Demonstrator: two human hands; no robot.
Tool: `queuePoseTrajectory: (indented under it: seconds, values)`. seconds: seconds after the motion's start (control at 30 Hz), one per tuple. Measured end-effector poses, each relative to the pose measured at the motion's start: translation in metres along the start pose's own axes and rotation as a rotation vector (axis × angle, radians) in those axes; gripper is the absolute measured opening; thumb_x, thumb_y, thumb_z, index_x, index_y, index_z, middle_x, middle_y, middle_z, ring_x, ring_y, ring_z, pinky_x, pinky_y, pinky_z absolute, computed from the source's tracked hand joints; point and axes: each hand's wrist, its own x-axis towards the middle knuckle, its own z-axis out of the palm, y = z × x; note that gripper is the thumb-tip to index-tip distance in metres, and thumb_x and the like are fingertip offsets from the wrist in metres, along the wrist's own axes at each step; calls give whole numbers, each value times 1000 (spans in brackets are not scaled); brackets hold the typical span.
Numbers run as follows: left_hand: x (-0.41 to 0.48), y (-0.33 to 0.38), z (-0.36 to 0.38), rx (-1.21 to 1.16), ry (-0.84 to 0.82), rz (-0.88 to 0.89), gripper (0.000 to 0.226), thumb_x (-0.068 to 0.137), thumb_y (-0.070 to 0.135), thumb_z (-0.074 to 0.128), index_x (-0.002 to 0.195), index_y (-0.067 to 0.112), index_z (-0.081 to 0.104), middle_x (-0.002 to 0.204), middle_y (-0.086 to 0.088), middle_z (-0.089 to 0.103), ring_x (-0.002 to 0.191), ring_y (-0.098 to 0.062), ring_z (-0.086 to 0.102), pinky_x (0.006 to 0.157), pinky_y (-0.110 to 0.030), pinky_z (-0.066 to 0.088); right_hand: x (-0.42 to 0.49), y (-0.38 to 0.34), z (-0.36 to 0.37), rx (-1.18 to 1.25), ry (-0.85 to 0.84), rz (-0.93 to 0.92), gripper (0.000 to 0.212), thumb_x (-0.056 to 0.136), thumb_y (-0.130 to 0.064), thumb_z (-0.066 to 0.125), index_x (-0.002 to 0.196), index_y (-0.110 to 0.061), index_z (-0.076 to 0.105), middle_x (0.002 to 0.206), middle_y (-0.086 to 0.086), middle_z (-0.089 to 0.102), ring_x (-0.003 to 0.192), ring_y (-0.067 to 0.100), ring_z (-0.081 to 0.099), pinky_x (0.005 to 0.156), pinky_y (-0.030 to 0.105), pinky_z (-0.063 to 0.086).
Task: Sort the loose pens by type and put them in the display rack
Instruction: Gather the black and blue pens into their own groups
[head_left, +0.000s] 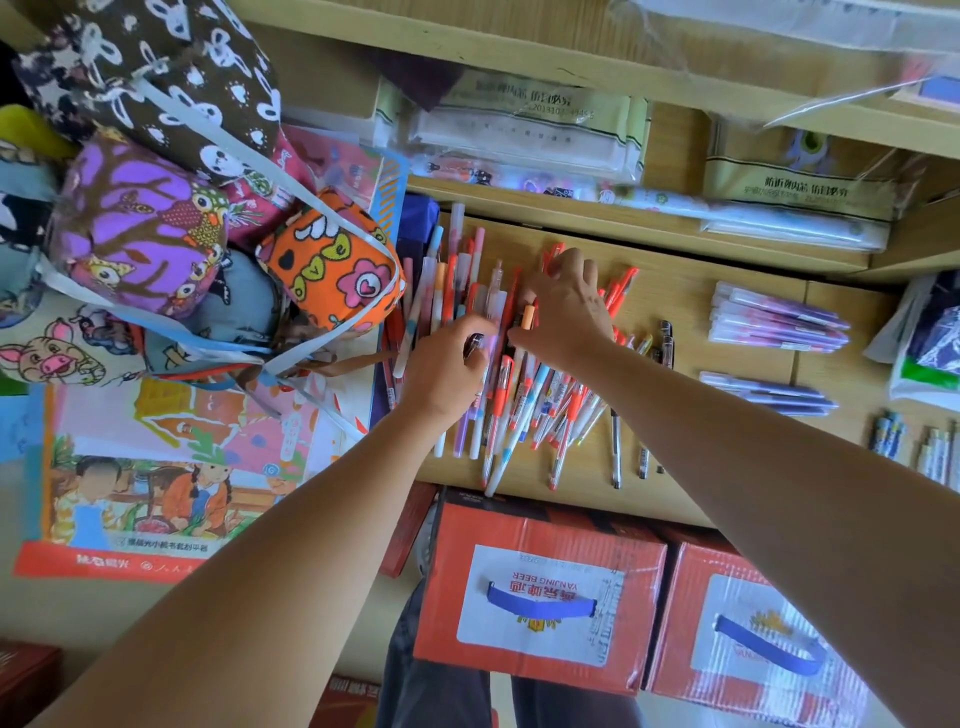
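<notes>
Mid-sort, judged well short of half done. Working over the mixed pen pile (509, 374) at frame centre, spread on the wooden shelf (685, 291), likely the display rack itself.

Gripping a dark-tipped pen (474, 343) in the left hand (447, 369), fingers curled round it, at 9 o'clock of the pile. Reaching with the right hand (566, 306) across the red pens (621, 288) at 12 o'clock of the pile, with fingers bent and tips down among the barrels. Cannot tell whether grasping or only touching. Orange-capped pen (528, 316) upright just beside the thumb, hold unclear.

Done so far, at 3 o'clock and well apart from the pile: one purple pen batch (779, 322), a second purple batch (769, 395) just below, and small bundles (891, 439) near the frame edge. A few black pens (666, 343) laid just beside the pile at its 3 o'clock.

Left to do: the bulk of the red, white and blue-banded pens, crossed and overlapping, no clear groups.

Off-task: fabric pouches (332, 265) at 9–10 o'clock, red cartons (540, 530) at 6 o'clock.
</notes>
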Motion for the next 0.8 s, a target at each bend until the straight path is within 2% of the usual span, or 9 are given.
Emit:
queuePoseTrajectory:
  seconds: [0.13,0.23,0.3,0.43,0.53,0.6,0.67,0.73,0.8]
  values:
    - [-7,-3,-2,60,-16,45,26,96,7,48,112,20,65,72,11,60,57,-20,61,62,-38,55,-8,1,1,-78,5,-32,56,70,-56,73,110,-21,56,128,10,32,117,27,35,89,40,49]
    - [-10,-6,0,166,-60,71,30,97,8,46,112,22,68,96,3,70,56,-7,46,56,-13,39,-9,0,6,-88,0,-27,54,69,-56,74,109,-22,58,129,9,31,119,28,33,95,39,45]
    - [-11,-7,-1,203,-80,70,31,97,7,47,116,21,68,102,-1,70,61,-9,46,60,-13,34,-8,-1,8,-44,-18,4,51,69,-53,76,106,-22,60,130,8,30,121,28,30,99,39,41]
    - [-13,-7,0,158,-32,59,29,97,7,45,116,15,66,114,-2,68,87,-15,62,83,-25,46,-8,-1,8,171,-23,53,42,71,-48,77,99,-21,63,129,8,31,122,27,28,105,38,33]
    - [-15,-7,3,151,-5,45,25,97,9,47,114,12,65,106,-5,68,83,-16,60,77,-26,47,-9,2,5,381,39,88,31,76,-36,76,98,-17,66,126,8,33,121,24,28,106,32,26]
    - [-16,-8,6,185,8,59,19,95,14,54,109,11,65,97,-3,67,83,-17,61,71,-23,43,-8,5,3,446,84,102,29,79,-31,73,102,-15,66,124,8,36,118,22,32,102,26,26]
    - [-17,-9,10,208,39,62,14,89,24,64,100,14,66,85,3,63,80,-16,60,66,-22,39,-8,8,1,530,107,114,29,83,-26,69,107,-12,63,117,6,45,107,16,42,95,22,35]
    - [-17,-10,14,212,78,33,20,83,32,72,94,18,65,84,7,62,78,-12,59,65,-22,39,-9,7,-4,727,134,160,25,86,-21,66,109,-11,59,98,0,58,83,10,53,75,21,46]
    - [-17,-9,18,243,104,3,25,79,33,75,95,18,63,88,6,60,80,-10,57,66,-21,37,-11,7,-9,896,175,199,20,89,-18,63,107,-13,56,85,-2,63,71,11,58,63,24,47]
